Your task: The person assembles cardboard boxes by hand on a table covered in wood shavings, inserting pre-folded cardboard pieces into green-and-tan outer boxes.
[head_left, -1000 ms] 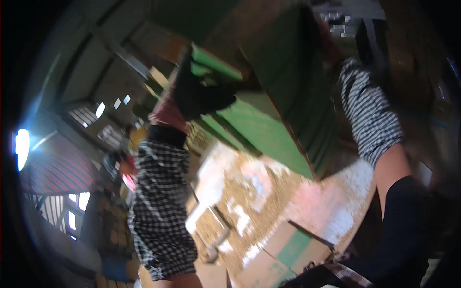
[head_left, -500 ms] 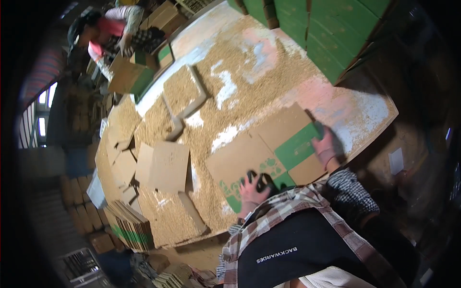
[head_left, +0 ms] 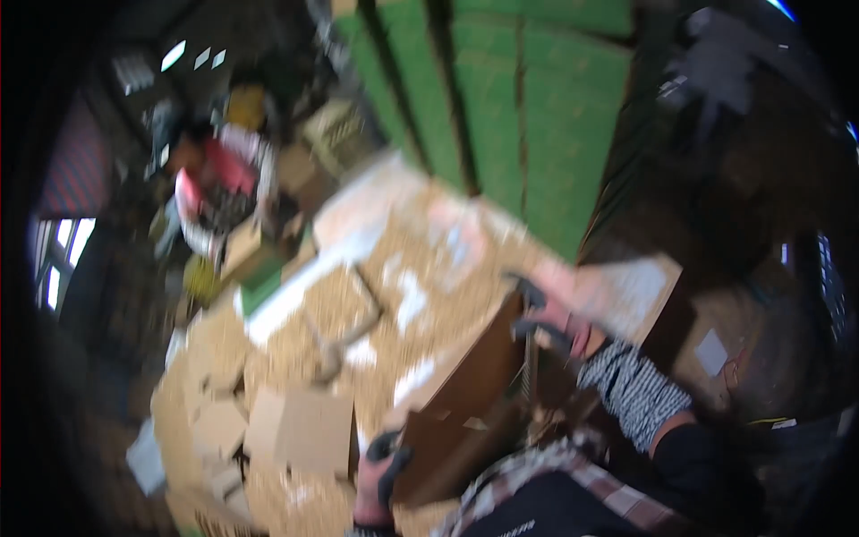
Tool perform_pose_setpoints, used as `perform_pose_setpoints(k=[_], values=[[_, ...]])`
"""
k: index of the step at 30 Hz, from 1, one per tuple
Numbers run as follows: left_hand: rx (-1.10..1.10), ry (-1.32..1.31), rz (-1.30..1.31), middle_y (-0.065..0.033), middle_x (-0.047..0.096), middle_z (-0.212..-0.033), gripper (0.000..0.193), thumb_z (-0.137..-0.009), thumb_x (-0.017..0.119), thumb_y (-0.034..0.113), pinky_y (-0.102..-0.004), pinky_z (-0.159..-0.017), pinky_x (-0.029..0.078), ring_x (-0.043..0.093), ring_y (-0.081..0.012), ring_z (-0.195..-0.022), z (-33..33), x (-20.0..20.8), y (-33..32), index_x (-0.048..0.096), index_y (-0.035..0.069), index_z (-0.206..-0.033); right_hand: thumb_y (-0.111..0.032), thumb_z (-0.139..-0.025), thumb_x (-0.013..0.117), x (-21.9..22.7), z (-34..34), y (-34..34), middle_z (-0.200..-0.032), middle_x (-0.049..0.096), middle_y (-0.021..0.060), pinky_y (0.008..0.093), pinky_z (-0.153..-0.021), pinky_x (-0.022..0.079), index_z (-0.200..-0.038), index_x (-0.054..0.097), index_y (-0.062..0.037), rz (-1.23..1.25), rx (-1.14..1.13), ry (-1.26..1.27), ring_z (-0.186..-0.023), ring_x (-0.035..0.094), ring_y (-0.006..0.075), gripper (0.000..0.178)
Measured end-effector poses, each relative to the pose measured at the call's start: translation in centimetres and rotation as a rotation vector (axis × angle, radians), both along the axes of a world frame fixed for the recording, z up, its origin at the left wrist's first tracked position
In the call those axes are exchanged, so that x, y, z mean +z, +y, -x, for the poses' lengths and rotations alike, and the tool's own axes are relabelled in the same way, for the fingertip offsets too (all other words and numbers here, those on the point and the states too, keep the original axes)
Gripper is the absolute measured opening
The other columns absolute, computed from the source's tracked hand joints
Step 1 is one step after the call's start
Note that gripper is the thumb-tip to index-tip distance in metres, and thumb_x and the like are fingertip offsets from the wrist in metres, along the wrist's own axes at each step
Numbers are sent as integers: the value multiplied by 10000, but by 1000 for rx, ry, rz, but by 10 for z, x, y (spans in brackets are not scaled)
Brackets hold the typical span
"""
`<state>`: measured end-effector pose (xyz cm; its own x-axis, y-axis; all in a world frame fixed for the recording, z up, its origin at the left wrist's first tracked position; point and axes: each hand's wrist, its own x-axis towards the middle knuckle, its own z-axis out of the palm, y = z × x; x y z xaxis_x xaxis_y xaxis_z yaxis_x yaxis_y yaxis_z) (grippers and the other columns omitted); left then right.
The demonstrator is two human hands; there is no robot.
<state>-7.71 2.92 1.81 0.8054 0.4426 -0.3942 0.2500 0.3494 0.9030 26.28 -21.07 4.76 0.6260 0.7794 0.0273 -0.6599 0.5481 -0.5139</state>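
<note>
Cardboard box (head_left: 461, 452) sits open-mouthed before the wearer at the near edge of the table (head_left: 637, 285), likely for easy reach; flat cardboard pieces (head_left: 304, 430) lie to its left, the left hand (head_left: 380, 476) curls closed over its left edge, and the right hand (head_left: 557, 328) spreads its fingers at the far right edge, seemingly to keep the walls apart, though blur hides whether it grips

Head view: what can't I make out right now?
All in the head view:
Cardboard box: near edge, behind the plaid garment.
Left hand: forearm mostly cut off by the lower edge.
Green box stack: top cut off by the upper edge.
Co-worker: finger details blurred, small.
</note>
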Motion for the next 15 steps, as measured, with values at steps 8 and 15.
perform_pose_setpoints(k=[8,15], values=[[-649,-10,-1338,-146,612,-1147,362,-827,618,188,-390,-840,514,613,-323,-1024,-40,-34,-12,635,177,-1189,-377,-774,709,-27,88,79,-1379,370,247,506,-1123,239,-1462,273,-35,1038,-676,-1586,-1288,371,381,883],[-318,-72,-798,-201,378,-1441,740,-875,546,125,-298,-874,425,454,-276,-1263,-7,-84,12,146,18,-1488,-324,-783,621,-60,51,96,-1277,475,113,625,-1063,234,-1286,546,-219,1251,-714,-2049,-1267,385,248,519]])
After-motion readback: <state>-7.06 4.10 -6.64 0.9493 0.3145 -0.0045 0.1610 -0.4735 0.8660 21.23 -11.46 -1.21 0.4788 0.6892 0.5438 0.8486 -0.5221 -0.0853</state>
